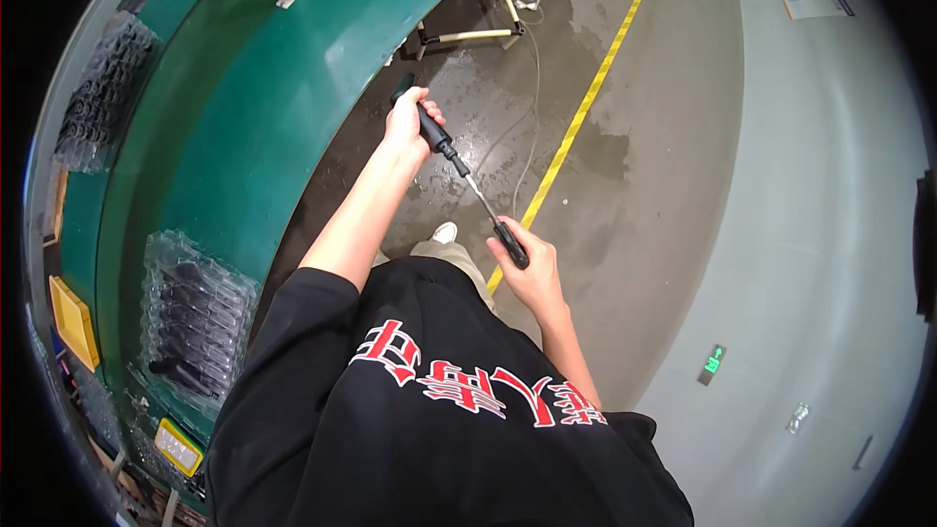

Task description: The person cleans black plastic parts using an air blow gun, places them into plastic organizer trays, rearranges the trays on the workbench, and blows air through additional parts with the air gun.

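We recorded one green conveyor belt point(244, 137) curving along the person's left side, the largest item in view, with one grey concrete floor point(664, 185) beside it, wet in patches. One yellow line point(576, 122) ran across that floor, and one white shoe point(445, 232) showed just above the person's black shirt point(429, 429). On the belt we counted two clear plastic trays of dark parts, one tray point(195, 317) close to the person's left shoulder and a second tray point(102, 88) farther along toward the upper left. One yellow bin point(70, 322) sat at the belt's outer edge, beside the nearer tray. We counted one telescopic rod point(468, 181), black at both ends with a thin silver section between, held slantwise over the floor just beyond the belt's edge. Both hands had hold of it. The left hand point(405, 122) was closed in a fist around the upper black grip, arm stretched forward. The right hand point(522, 263) was closed around the lower black end, nearer the body. The silver section spanned the gap between the two hands, which were well apart. One thin white cable point(532, 88) lay on the floor beyond the rod.
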Tool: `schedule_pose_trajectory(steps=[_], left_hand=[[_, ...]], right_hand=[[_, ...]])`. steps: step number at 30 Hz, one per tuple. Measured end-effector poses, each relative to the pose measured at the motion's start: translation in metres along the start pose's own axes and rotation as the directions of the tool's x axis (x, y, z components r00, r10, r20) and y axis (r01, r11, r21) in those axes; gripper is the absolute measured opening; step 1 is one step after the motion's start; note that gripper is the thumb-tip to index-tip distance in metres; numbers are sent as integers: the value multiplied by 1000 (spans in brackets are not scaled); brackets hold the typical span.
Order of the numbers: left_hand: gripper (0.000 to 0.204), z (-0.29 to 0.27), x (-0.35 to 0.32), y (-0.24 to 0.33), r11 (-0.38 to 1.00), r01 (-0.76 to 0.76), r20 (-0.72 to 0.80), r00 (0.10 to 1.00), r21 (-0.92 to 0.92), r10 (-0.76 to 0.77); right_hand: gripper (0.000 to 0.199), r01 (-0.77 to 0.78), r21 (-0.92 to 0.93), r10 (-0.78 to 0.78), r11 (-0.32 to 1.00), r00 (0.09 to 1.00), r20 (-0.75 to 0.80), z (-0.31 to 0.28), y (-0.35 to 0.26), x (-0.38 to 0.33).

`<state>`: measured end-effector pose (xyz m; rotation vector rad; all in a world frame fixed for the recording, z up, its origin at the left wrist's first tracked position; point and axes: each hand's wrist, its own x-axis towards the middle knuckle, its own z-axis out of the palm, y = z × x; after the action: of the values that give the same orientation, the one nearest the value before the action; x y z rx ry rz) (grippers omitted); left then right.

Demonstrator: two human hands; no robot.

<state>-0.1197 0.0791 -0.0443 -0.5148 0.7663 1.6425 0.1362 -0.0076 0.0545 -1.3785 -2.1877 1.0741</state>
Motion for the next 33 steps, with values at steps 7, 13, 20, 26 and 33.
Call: schedule_pose_trajectory(steps=[7,13,20,26,33], left_hand=[[11,-15,-2,-1,996,27,-55,998,80,-22],[11,-26,-6,-4,998,40,-43,998,51,-38],[11,-35,-12,-7,994,92,9,996,57,-93],[9,-49,-8,-5,986,168,43,985,26,-169],[11,-57,-21,-11,987,152,25,988,49,-154]], right_hand=[[29,-90,-128,88,988,996,-21,23,-18,-18],[28,-125,-87,120,988,991,-63,34,-23,-31],[27,-126,-70,120,990,989,-83,35,-24,-46],[26,-136,-4,135,991,987,-90,41,-21,-56],[26,-174,14,174,985,982,-78,42,-15,-67]])
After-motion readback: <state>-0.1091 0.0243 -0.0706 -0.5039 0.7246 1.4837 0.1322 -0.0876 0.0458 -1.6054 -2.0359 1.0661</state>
